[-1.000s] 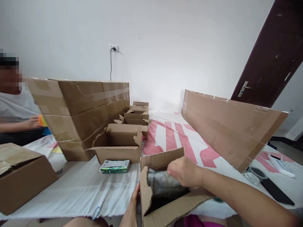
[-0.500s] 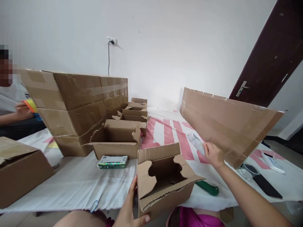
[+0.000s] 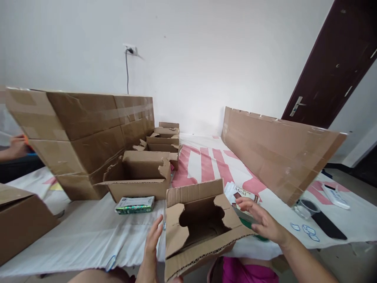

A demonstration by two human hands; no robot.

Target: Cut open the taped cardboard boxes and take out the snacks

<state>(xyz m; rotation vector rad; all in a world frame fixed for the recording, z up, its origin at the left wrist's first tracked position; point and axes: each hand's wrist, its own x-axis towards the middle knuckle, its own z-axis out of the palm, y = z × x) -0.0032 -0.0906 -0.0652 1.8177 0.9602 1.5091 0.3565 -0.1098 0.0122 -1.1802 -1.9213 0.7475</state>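
An open cardboard box point(image 3: 203, 255) stands tilted at the table's front edge, its flaps raised and spread and its visible inside dark. At its left side is my left hand point(image 3: 151, 243), fingers stretched up and thumb low by the front face. To the right of the box, my right hand point(image 3: 265, 224) has its fingers spread with nothing gripped. Its fingertips are near a whitish printed packet point(image 3: 246, 192) lettered "Meal", which lies behind the box's right flap. A green object point(image 3: 247, 222) shows partly under my right hand.
A green-and-white carton point(image 3: 135, 205) lies before another open box point(image 3: 138, 188), with more open boxes behind. Stacked cartons point(image 3: 88, 118) stand left; a cardboard panel point(image 3: 277, 151) stands right. Far right are a clear cup point(image 3: 304, 208), a black phone-like slab point(image 3: 328, 226) and blue-edged pieces point(image 3: 310, 232).
My right hand has come down and left to the box's side; the white packet it held is out of its fingers. My left hand's fingers have loosened from the box. The view has turned slightly right.
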